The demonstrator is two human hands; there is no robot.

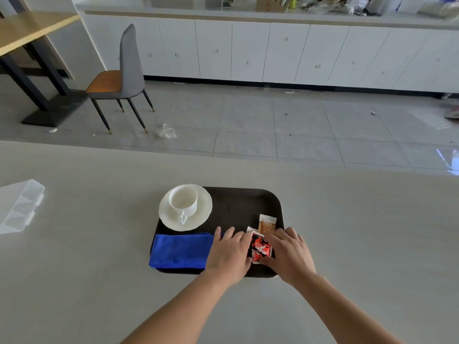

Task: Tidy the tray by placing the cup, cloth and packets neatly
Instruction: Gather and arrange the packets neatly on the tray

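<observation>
Both hands flank the red packet (259,247) at the near right corner of the tray (238,207): the left hand (229,254) lies flat, straight fingers against the packet's left edge, palm over the end of the blue cloth (181,252); whether the right hand (289,253) pinches the near corner or only presses it I cannot tell. A hard squeeze could buckle the packet onto the brown packet (267,223) just beyond, or drag the cloth, which reaches over the near-left rim. The saucer (196,219) under the cup (183,198) juts past the far-left rim. Bare tray floor lies beside the saucer
</observation>
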